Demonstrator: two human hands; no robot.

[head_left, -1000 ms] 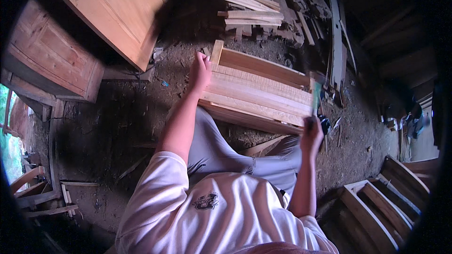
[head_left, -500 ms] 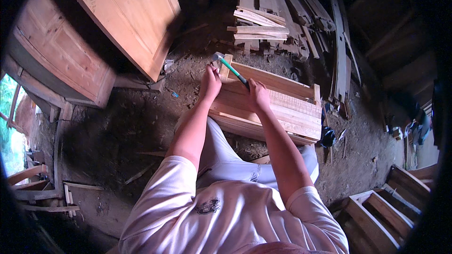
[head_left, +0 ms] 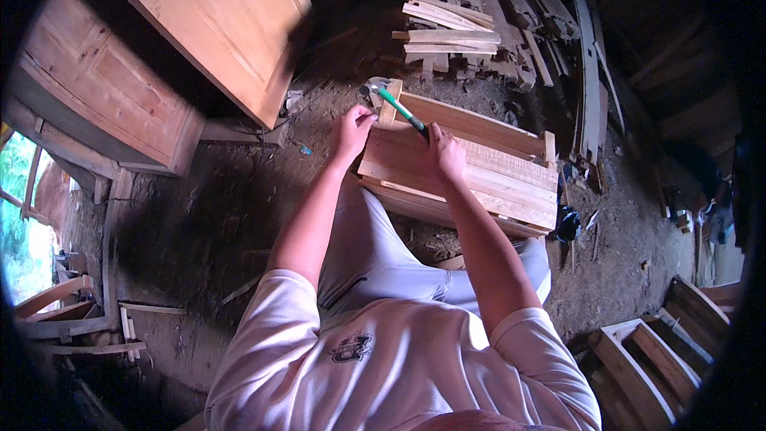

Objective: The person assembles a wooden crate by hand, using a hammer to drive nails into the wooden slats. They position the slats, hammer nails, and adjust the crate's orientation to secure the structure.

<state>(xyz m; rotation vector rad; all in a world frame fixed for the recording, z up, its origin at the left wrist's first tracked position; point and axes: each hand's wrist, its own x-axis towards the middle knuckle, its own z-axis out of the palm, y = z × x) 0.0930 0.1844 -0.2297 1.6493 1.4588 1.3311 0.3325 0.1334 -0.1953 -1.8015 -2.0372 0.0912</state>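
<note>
A slatted wooden crate (head_left: 471, 172) rests in front of me, by my lap, its pale boards running left to right. My right hand (head_left: 448, 154) is wrapped round the dark grip of a claw hammer (head_left: 405, 112) with a green handle. The hammer's metal head is beyond the crate's far left corner post (head_left: 390, 100), raised over that end. My left hand (head_left: 351, 134) is at the crate's left end, thumb and fingertips pinched together by the edge of the top board. Anything between those fingertips is too small to make out.
Large wooden panels (head_left: 215, 24) lean at the upper left. Cut wood strips (head_left: 451, 36) lie on stacked long boards at the back. A black bag-like thing (head_left: 567, 223) sits by the crate's right end. Wooden frames (head_left: 638, 359) stand at the lower right.
My left hand has shifted slightly left and down. The hammer is still in my right hand, its head near the same corner. The whole view has shifted a little.
</note>
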